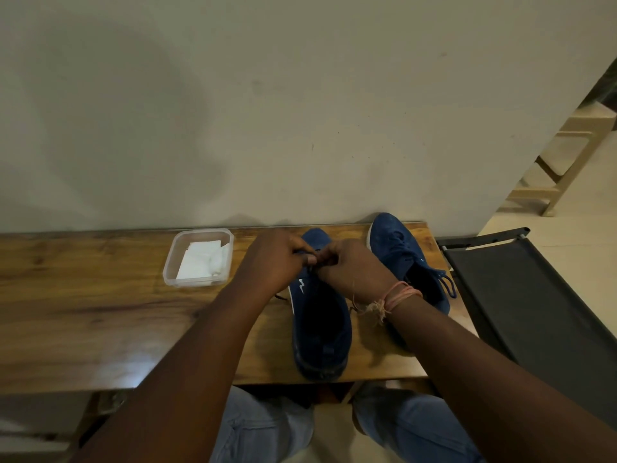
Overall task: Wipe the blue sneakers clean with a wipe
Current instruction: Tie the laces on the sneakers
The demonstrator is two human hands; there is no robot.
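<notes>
Two blue sneakers stand on a wooden table [83,312], toes toward the wall. The near sneaker [322,332] sits in the middle, its heel at the table's front edge. The far sneaker [405,259] stands to its right, partly behind my right wrist. My left hand [275,260] and my right hand [349,265] meet over the near sneaker's lacing, each pinching a dark lace. White wipes [200,262] lie in a clear plastic container [170,259] left of the sneakers.
A plain wall rises directly behind the table. A black fabric-covered frame [521,305] stands against the table's right end. Pale steps [564,155] show at the far right. My knees in jeans [267,429] are under the front edge.
</notes>
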